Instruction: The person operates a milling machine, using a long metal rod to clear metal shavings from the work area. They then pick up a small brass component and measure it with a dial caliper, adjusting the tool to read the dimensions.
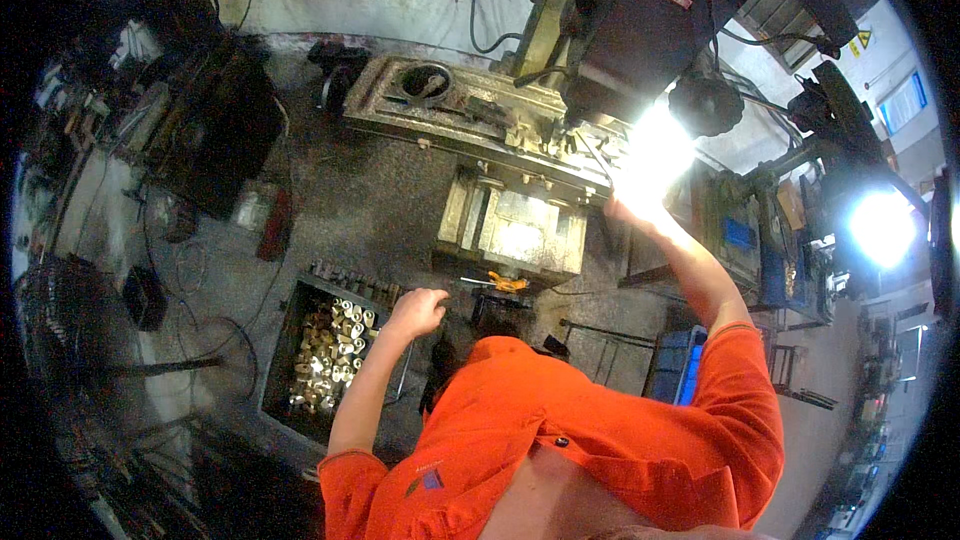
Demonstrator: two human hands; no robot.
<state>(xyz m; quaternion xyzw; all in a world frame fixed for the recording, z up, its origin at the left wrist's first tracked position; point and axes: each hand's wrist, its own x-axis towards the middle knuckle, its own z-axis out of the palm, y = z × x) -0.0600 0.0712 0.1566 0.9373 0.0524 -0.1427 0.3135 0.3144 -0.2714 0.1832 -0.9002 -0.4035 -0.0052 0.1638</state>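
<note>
A: Left hand (418, 312)?
B: Loosely curled, nothing seen held; positioned just beside the tray (283, 360) of brass fittings (330, 352).
A: Right hand (632, 208)?
B: Raised at the milling machine table (470, 110), washed out by the lamp glare (655, 150); finger state cannot be told.

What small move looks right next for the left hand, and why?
Probably lower the left hand into the tray of brass parts to pick one. It hangs curled just right of the tray, apparently empty, while the right hand is up at the glare-lit machine table.
</note>
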